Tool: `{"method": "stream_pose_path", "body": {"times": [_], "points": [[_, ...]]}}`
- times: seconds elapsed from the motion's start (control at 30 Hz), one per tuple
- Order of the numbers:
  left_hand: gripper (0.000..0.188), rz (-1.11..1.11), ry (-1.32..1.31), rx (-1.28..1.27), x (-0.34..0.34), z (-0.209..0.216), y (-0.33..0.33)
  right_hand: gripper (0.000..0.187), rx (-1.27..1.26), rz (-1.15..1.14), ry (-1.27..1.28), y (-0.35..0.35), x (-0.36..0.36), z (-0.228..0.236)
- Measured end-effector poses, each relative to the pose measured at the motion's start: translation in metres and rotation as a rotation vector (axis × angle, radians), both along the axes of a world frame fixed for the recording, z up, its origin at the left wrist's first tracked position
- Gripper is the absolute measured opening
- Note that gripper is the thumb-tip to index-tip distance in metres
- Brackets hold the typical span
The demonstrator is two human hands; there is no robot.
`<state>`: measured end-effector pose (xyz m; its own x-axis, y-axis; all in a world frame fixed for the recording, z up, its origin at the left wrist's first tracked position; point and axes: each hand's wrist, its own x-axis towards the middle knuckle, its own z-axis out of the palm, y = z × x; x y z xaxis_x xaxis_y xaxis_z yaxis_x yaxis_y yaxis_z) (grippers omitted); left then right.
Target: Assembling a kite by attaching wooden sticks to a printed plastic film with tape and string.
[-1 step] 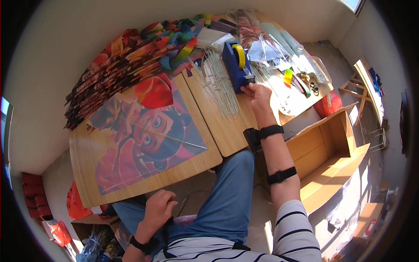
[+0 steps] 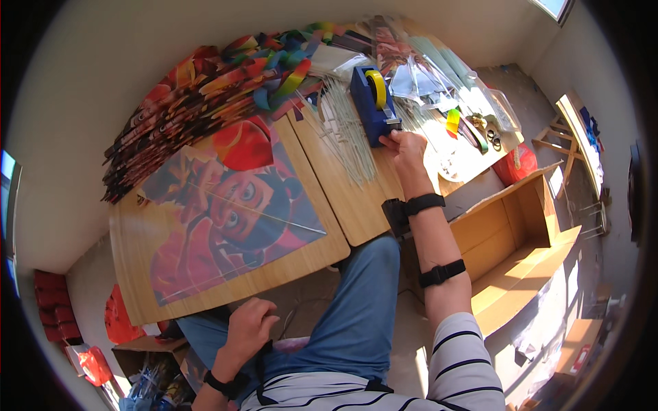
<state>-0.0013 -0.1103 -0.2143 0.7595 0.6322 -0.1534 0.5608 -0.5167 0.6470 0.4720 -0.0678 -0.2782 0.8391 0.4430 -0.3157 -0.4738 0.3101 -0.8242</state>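
My right hand [image 2: 406, 149] is at the near end of a blue tape dispenser [image 2: 373, 123] with a yellow roll core. Its thumb and fingertips are pinched at the cutter, on the end of the tape; the tape end itself is mostly hidden by them. Above my lap, off the table's near edge, my left hand [image 2: 250, 327] hangs with loosely curled fingers and nothing visible in them. A kite sheet [image 2: 240, 226] printed with a cartoon face lies flat on the wooden table [image 2: 137, 274], a thin pale rod running across it.
A layered pile of printed kite sheets [image 2: 185, 103] fills the far left, with rainbow ribbons [image 2: 291, 75] beside it. Thin white rods [image 2: 343, 123] lie left of the dispenser. Metal rings [image 2: 493, 139] sit at the right edge. An open cardboard box [image 2: 507, 226] stands right of my arm.
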Motion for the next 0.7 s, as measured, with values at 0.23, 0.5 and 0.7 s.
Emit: {"method": "stream_pose_path", "body": {"times": [0.23, 0.5, 0.7], "points": [[0.02, 0.05, -0.025, 0.027, -0.026, 0.001, -0.002, 0.003, -0.706, -0.016, -0.526, -0.012, -0.003, -0.032], [0.03, 0.102, 0.0, 0.123, -0.078, -0.009, 0.002, 0.006, -0.251, 1.103, -0.653, 0.004, -0.165, 0.065], [0.031, 0.166, -0.001, 0.212, -0.112, -0.021, -0.006, 0.005, -0.271, 1.632, -1.144, 0.06, -0.31, 0.071]]}}
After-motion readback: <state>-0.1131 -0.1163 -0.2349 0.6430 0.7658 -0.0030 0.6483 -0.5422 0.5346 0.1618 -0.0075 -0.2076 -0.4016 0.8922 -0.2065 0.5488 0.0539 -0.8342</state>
